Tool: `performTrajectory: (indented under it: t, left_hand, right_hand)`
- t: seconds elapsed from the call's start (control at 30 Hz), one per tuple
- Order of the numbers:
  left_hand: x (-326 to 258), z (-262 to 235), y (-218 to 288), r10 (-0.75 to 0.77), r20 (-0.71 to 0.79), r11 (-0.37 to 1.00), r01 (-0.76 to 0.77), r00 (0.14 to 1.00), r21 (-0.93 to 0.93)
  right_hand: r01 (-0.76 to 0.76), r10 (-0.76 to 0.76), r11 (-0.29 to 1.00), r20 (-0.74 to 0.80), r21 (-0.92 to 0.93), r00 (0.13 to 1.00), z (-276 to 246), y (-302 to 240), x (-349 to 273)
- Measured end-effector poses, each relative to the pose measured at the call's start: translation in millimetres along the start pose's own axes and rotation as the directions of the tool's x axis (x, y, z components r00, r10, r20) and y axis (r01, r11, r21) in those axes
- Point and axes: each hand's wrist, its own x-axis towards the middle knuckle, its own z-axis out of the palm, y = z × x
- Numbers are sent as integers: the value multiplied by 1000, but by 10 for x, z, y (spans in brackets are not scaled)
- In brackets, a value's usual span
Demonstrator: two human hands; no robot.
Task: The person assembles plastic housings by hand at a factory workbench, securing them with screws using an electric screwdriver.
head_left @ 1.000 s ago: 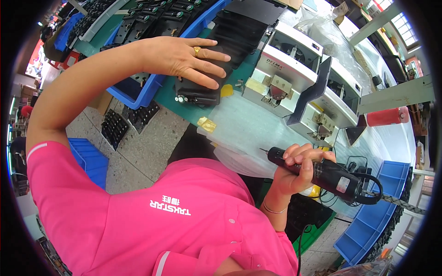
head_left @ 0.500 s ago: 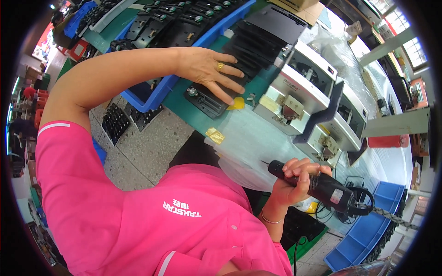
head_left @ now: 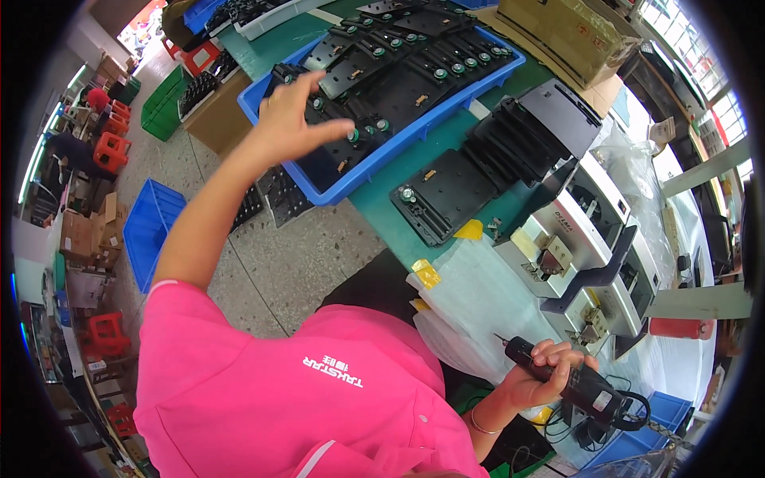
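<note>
My left hand (head_left: 288,121) is over the near left corner of a blue bin (head_left: 351,187), its thumb stretched out apart from the fingers. Beneath and around it lie black panels (head_left: 390,88) with small round silvery-green parts; some fingertips are hard to see against them. In my right hand (head_left: 550,373) is a black electric screwdriver (head_left: 594,396), its thin bit (head_left: 500,339) pointing left over the table. One black panel (head_left: 446,195) lies flat on the green mat, touching a stack of similar black panels (head_left: 526,139).
Two silver-white box machines (head_left: 570,231) stand right of the stack, with small metal screws (head_left: 494,225) beside them. Yellow tape (head_left: 426,273) marks the near edge of a translucent sheet (head_left: 470,295). A cardboard box (head_left: 566,36) sits behind. An empty-looking blue crate (head_left: 154,227) is on the floor.
My left hand has left the black panel on the mat and moved left to the blue bin. My right hand still grips the electric screwdriver. The whole view has shifted.
</note>
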Motion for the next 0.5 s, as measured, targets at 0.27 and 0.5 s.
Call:
performTrajectory:
  t: [0.27,0.5]
  left_hand:
    - [-330,339,212,-125,-102,992,127,987,8]
    - [-315,479,236,-161,-136,985,168,978,39]
  right_hand:
    - [-13,14,1000,42,-7,999,178,-32,-81]
    - [-16,17,1000,48,-21,999,190,-67,-173]
